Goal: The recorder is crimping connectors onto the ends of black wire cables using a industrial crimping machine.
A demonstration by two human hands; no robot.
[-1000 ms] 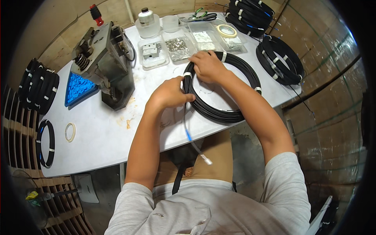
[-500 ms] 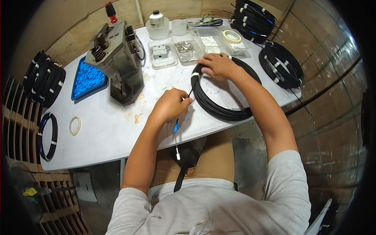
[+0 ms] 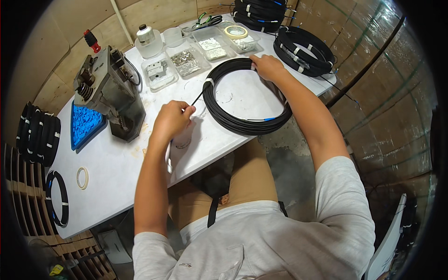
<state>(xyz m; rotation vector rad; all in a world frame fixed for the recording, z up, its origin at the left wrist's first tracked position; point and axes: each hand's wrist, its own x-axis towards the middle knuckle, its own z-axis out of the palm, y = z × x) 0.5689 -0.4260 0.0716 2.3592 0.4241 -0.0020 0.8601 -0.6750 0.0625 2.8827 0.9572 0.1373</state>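
A large coil of black cable [image 3: 219, 112] lies flat near the table's front edge, with a white tie on its left side and a blue sleeve at its near inner rim. My right hand [image 3: 270, 68] grips the coil's far right rim, thumb at the inside. Left of the coil, my left hand [image 3: 172, 120] is closed on the cable's free end, which runs taut from the tie. Below that hand hangs a white connector [image 3: 169, 164], partly hidden by my forearm.
A metal hand press [image 3: 116, 93] stands left, beside a blue tray [image 3: 84, 145] of blue pieces. Clear bins of small parts, including a metal-parts bin [image 3: 200, 70], line the back. More cable coils [image 3: 305, 51] sit at right; a tape roll [image 3: 82, 178] lies at left.
My view has turned, so the table looks tilted. My right hand has shifted rightward along the coil's far rim. The left hand has drawn the cable end farther from the coil.
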